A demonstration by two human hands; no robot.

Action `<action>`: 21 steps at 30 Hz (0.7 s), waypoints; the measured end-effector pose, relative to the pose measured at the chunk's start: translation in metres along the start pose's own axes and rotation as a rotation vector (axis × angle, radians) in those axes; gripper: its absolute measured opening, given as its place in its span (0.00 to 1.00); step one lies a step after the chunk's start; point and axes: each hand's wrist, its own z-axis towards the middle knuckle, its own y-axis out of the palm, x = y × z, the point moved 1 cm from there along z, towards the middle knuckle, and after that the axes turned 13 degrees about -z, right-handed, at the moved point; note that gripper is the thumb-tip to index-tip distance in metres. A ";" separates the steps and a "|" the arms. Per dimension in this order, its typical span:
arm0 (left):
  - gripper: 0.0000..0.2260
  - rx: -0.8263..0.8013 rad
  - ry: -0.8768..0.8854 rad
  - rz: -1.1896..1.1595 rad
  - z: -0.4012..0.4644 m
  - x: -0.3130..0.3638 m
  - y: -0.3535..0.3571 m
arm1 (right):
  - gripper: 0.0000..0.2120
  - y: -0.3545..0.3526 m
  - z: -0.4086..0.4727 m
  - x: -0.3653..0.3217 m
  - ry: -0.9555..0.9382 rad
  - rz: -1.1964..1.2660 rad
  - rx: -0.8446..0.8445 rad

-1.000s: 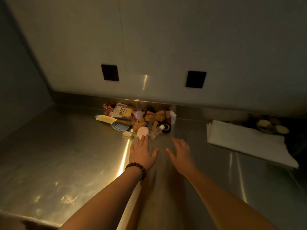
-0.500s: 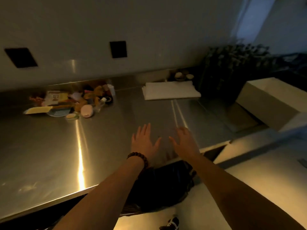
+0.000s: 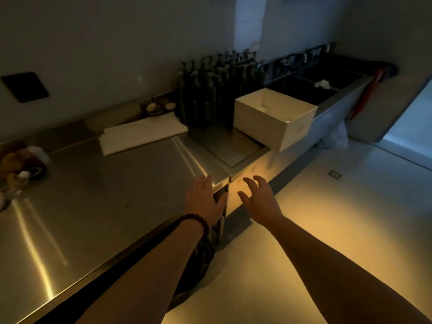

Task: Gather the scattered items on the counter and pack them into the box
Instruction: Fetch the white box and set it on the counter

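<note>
An open white box [image 3: 275, 118] stands at the right, on a lower steel ledge beyond the counter's end, and looks nearly empty. The pile of small scattered items [image 3: 19, 169] lies at the far left edge of the steel counter [image 3: 112, 195], partly cut off by the frame. My left hand [image 3: 204, 201], with a bead bracelet on the wrist, hovers over the counter's right front corner, fingers spread and empty. Just past that corner my right hand [image 3: 259, 198] is held out over the floor, also spread and empty. Both hands are well short of the box.
A folded white cloth [image 3: 142, 133] lies on the counter near the back wall. Behind it sits a small dish with round things [image 3: 160, 106]. A dark rack of bottles [image 3: 217, 90] stands left of the box. A sink [image 3: 311, 86] lies beyond. Pale floor [image 3: 327, 206] spreads to the right.
The view has swung right, away from the item pile and toward the box. Both empty hands have shifted from the middle of the counter to its right front corner.
</note>
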 end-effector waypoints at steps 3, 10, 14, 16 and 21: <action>0.32 0.007 0.013 -0.006 0.027 0.036 0.036 | 0.26 -0.014 0.018 0.053 0.029 -0.023 0.002; 0.32 0.038 -0.015 0.020 0.100 0.111 0.113 | 0.25 -0.067 0.087 0.162 0.022 -0.032 0.040; 0.32 0.086 -0.025 0.008 0.134 0.138 0.137 | 0.25 -0.090 0.126 0.204 -0.005 -0.018 0.045; 0.33 0.107 -0.034 0.003 0.151 0.147 0.142 | 0.25 -0.096 0.145 0.216 -0.021 0.007 0.048; 0.33 0.176 -0.058 0.004 0.199 0.165 0.148 | 0.26 -0.104 0.199 0.236 -0.058 0.031 0.075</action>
